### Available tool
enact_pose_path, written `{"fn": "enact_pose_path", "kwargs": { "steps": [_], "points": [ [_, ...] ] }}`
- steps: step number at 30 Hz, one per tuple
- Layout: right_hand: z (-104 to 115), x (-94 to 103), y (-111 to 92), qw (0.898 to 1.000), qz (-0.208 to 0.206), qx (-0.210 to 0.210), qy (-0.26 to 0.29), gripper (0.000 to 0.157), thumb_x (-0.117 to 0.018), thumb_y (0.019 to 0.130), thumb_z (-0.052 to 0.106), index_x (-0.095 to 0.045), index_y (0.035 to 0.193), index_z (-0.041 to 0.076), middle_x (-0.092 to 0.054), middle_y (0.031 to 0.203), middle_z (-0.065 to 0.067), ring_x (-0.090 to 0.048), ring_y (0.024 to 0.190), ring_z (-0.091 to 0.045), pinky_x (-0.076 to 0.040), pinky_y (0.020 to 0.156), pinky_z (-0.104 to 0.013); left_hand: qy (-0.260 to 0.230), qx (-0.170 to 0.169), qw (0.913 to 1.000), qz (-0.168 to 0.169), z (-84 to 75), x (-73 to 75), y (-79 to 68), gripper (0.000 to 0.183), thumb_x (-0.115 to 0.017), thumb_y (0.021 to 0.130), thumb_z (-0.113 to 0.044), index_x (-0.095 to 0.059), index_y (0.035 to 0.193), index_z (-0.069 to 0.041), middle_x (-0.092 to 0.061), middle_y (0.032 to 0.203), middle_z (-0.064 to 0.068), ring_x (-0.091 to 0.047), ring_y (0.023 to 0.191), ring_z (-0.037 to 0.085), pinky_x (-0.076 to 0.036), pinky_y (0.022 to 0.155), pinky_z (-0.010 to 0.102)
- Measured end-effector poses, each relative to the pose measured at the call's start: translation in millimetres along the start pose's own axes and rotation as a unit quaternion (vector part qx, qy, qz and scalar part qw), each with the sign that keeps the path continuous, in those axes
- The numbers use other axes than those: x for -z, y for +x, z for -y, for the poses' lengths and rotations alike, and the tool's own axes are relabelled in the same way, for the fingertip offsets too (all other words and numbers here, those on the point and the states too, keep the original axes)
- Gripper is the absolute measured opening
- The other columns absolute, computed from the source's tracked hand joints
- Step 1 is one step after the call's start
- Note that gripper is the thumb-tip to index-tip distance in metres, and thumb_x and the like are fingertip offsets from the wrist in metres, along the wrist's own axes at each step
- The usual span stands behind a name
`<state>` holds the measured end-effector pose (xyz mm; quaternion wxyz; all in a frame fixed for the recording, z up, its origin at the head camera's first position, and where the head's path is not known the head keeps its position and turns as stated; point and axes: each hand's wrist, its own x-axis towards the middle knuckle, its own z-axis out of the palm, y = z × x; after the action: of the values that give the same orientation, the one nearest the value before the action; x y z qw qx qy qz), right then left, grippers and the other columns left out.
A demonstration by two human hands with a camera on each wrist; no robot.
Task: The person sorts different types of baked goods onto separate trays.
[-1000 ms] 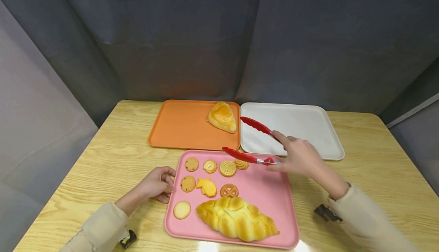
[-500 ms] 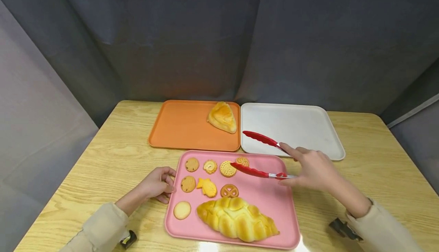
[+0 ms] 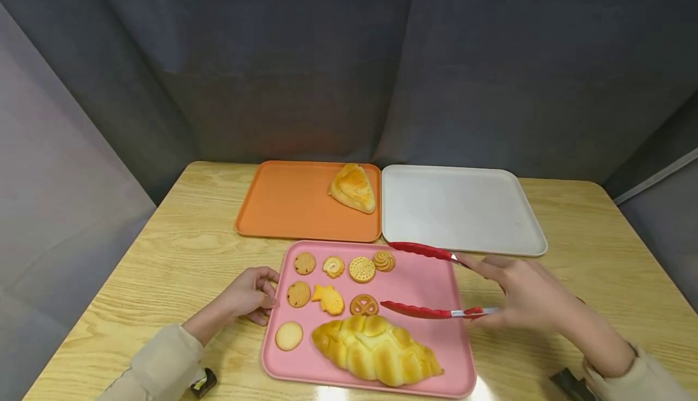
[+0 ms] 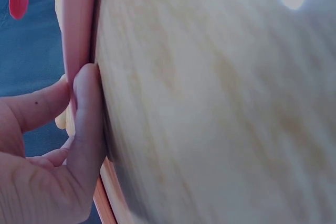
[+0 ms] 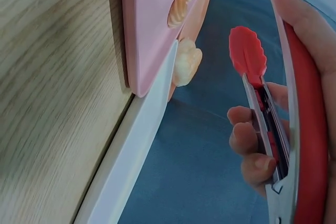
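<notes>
The right hand (image 3: 537, 295) has its fingers curled round the handles of the red tongs (image 3: 417, 311), whose two arms stand spread apart. The left hand (image 3: 248, 295) pinches the left rim of the pink tray (image 3: 431, 280) between thumb and fingers. The tongs reach over that tray's right half: one tip lies over its far rim, the other just beside the pretzel-shaped cookie (image 3: 364, 305); whether it touches cannot be told. Nearer the person lies the braided loaf (image 3: 378, 349), lengthwise across the tray. Farther back, the swirl cookie (image 3: 384, 261) lies against the dotted round biscuit (image 3: 362, 269), with the flower-edged cookie (image 3: 333, 266) to their left. The fish-shaped cookie (image 3: 328, 300) and the plain round cookie (image 3: 289, 335) lie on the left half. Beyond, side by side on the wooden table (image 3: 180, 237), are the orange tray (image 3: 289, 201), bearing the triangular pastry (image 3: 353, 188) near its right edge, and the white tray (image 3: 458, 207). The dark curtain (image 3: 294, 62) hangs behind.
</notes>
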<state>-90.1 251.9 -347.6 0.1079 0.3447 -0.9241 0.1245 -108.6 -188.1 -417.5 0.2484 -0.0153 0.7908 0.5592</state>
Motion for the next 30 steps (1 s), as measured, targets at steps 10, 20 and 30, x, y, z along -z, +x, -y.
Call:
{"fn": "enact_pose_path", "kwargs": {
  "steps": [10, 20, 30],
  "points": [
    [7, 11.5, -15, 0.999, 0.044, -0.008, 0.013, 0.083, -0.081, 0.053, 0.054, -0.057, 0.125, 0.019, -0.053, 0.081, 0.014, -0.03, 0.053, 0.005, -0.027, 0.043, -0.014, 0.003, -0.003, 1.0, 0.0, 2.5, -0.4, 0.4, 0.036, -0.06, 0.077, 0.009, -0.048, 0.111, 0.008, -0.052, 0.075, 0.011, -0.052, 0.049, 0.015, -0.052, 0.042, 0.033],
    [10, 11.0, -27, 0.998, 0.05, -0.005, 0.038, 0.081, -0.08, 0.053, 0.055, -0.058, 0.124, 0.023, -0.049, 0.08, 0.02, -0.027, 0.052, 0.006, -0.027, 0.042, -0.012, 0.002, -0.002, 1.0, -0.001, 1.6, -0.3, 0.9, 0.036, -0.06, 0.076, 0.009, -0.048, 0.111, 0.008, -0.052, 0.075, 0.011, -0.053, 0.049, 0.015, -0.052, 0.042, 0.033],
    [11, 8.5, -38, 0.989, 0.109, -0.016, 0.102, 0.08, -0.076, 0.058, 0.058, -0.054, 0.127, 0.024, -0.058, 0.088, 0.012, -0.036, 0.058, 0.004, -0.032, 0.043, -0.013, 0.002, -0.007, 1.0, 0.002, 0.6, 0.1, -0.1, 0.037, -0.06, 0.076, 0.008, -0.048, 0.111, 0.008, -0.054, 0.075, 0.012, -0.055, 0.047, 0.016, -0.051, 0.041, 0.033]
  ]
}}
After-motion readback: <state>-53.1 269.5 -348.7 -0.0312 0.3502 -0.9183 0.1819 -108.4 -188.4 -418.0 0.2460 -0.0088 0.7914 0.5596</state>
